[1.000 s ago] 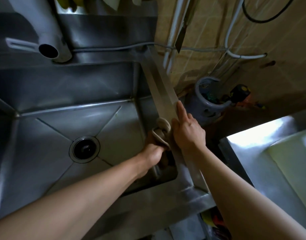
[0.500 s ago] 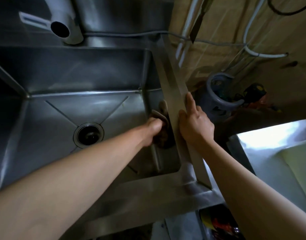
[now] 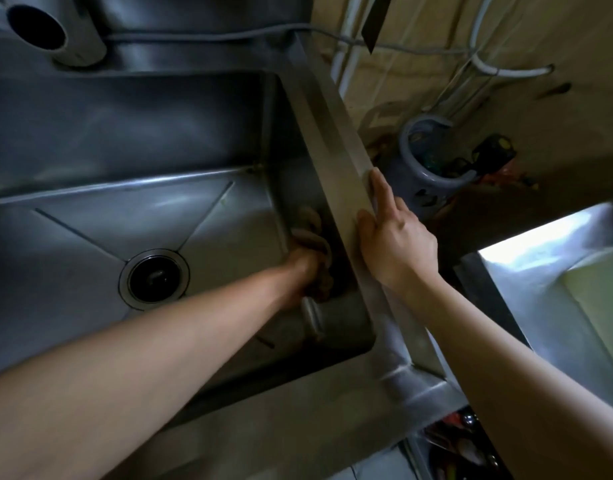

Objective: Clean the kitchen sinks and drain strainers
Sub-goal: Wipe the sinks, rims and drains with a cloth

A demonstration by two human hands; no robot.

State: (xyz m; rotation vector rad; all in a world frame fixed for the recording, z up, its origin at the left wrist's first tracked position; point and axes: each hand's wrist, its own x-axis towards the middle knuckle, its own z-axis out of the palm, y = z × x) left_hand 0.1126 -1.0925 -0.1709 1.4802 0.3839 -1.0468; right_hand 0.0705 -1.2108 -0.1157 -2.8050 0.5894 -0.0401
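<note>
A deep stainless steel sink [image 3: 132, 140] fills the left of the view, with a round drain [image 3: 154, 279] in its floor. My left hand [image 3: 303, 271] is down inside the basin and grips a beige cloth [image 3: 310, 233], pressing it against the right inner wall. My right hand [image 3: 393, 240] rests on the sink's right rim [image 3: 333, 133], fingers straight along the outer edge and thumb on top of the rim. No strainer shows in the dark drain hole.
A wide faucet spout [image 3: 52, 32] hangs over the back left. Beyond the rim, a grey plastic container [image 3: 426, 157] stands on the floor near pipes and cables [image 3: 485, 67]. A bright steel counter [image 3: 554, 289] lies at right.
My left hand has slid the cloth lower along the right inner wall, from near the rim toward the floor. My right hand stays on the rim. The view has shifted closer.
</note>
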